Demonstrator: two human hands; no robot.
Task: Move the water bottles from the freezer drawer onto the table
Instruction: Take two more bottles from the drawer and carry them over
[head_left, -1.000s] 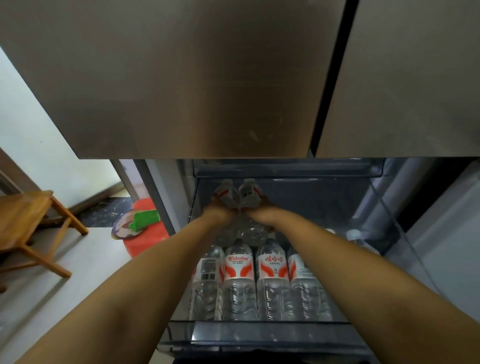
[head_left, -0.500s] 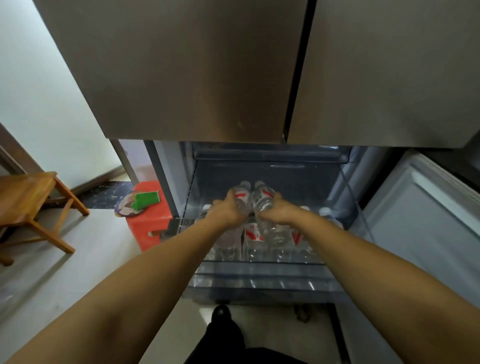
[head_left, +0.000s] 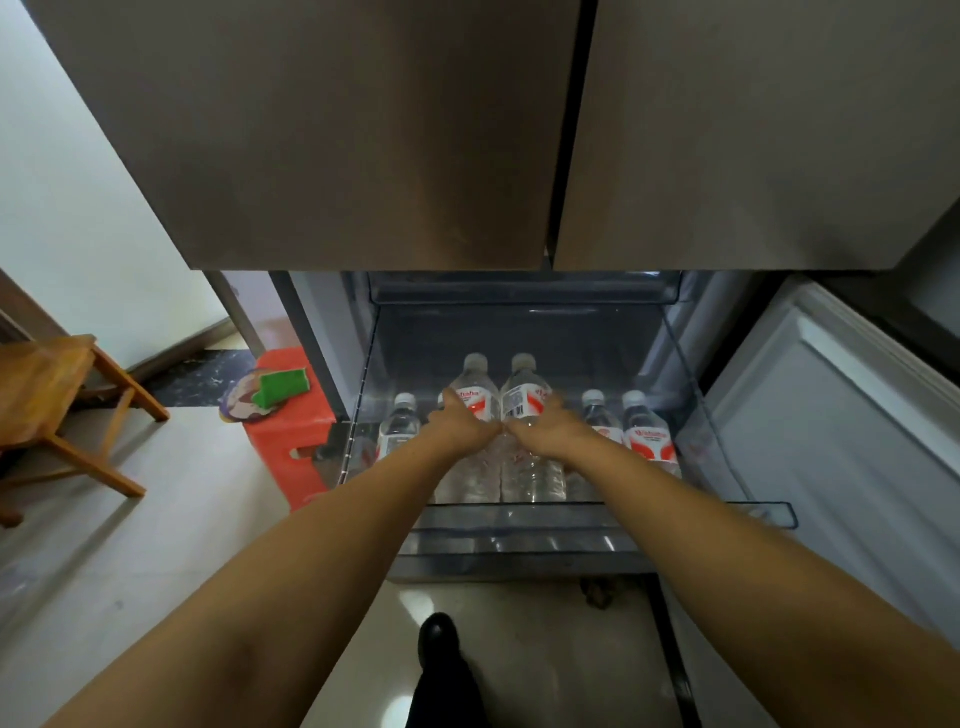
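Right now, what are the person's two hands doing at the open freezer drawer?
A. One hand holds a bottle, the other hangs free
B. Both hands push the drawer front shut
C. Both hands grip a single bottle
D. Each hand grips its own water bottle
D: the left hand is curled round the left bottle and the right hand round the right bottle, side by side above the freezer drawer.

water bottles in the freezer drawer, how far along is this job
Done: nothing visibly; no table is in view. In hand: the left hand and right hand each grip one clear plastic water bottle, left and right. Left: several more white-capped bottles stand in the transparent freezer drawer.
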